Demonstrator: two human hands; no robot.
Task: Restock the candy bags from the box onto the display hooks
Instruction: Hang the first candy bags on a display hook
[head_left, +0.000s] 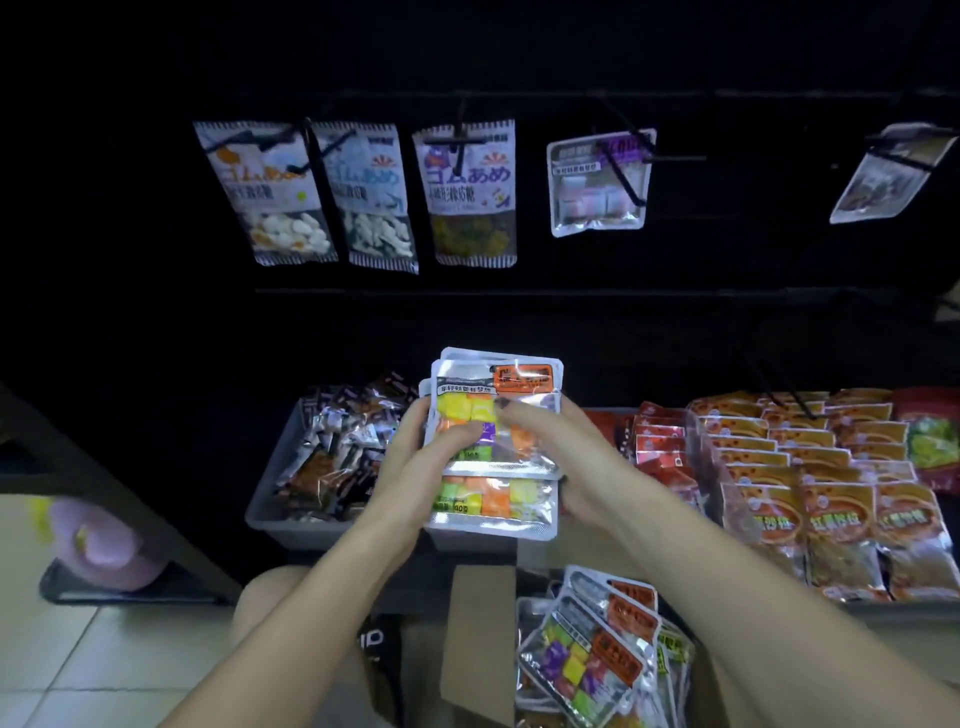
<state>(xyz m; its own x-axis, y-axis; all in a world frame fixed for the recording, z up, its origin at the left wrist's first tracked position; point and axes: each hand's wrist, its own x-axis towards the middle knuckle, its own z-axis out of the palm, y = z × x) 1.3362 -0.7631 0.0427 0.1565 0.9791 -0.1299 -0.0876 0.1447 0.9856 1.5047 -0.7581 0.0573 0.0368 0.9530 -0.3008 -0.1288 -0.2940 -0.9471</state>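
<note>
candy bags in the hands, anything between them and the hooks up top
Nothing visible stands between the candy bags, held by the left hand and right hand, and the hooks; only dark open space. The hooks already carry hanging bags.

Hands: two, a left hand (415, 447) and a right hand (566, 457), together gripping one stack of candy bags (493, 447); at least three bags show in the stack, exact number not readable.

Hanging bags on the far display hooks: five. Three tall striped-edge bags (470, 192) at far left, one silver pouch (597, 182) to their right, one tilted pouch (888, 174) at far right.

Cardboard box (478, 639): one, near, holding several more candy bags (592, 654), count unclear.

Grey bin (270, 499): one, left, heaped with dark small packets (337, 447), uncountable.

Red-orange packets (810, 467): several rows, right, too many and too overlapped to count.
</note>
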